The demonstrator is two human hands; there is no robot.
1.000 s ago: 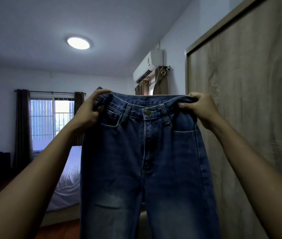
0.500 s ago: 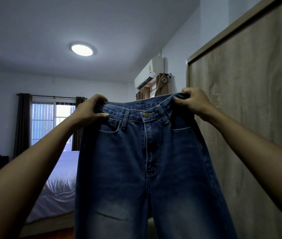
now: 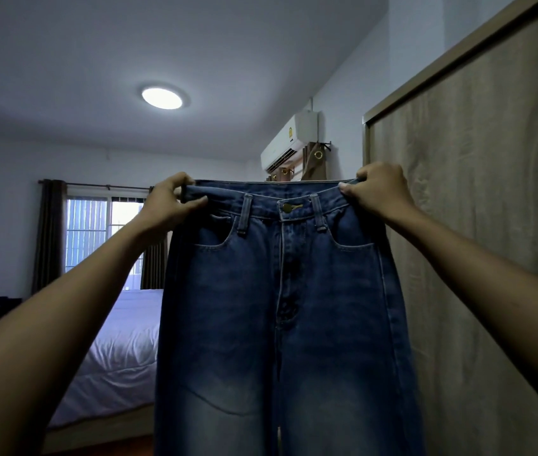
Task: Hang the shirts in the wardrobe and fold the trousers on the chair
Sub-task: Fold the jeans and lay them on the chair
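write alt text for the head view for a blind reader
The left hand and right hand hold blue jeans up by the waistband corners, front facing the camera. Behind are a bed, a curtained window, a lit ceiling light, an air conditioner and, at right, a wooden wardrobe door.

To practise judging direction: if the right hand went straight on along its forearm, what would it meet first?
Beyond the right hand, probably the brown curtain under the air conditioner; depth is unclear.

Bare forearms [image 3: 73, 311] to frame edge; bare left hand [image 3: 170, 200], right hand [image 3: 381, 189].
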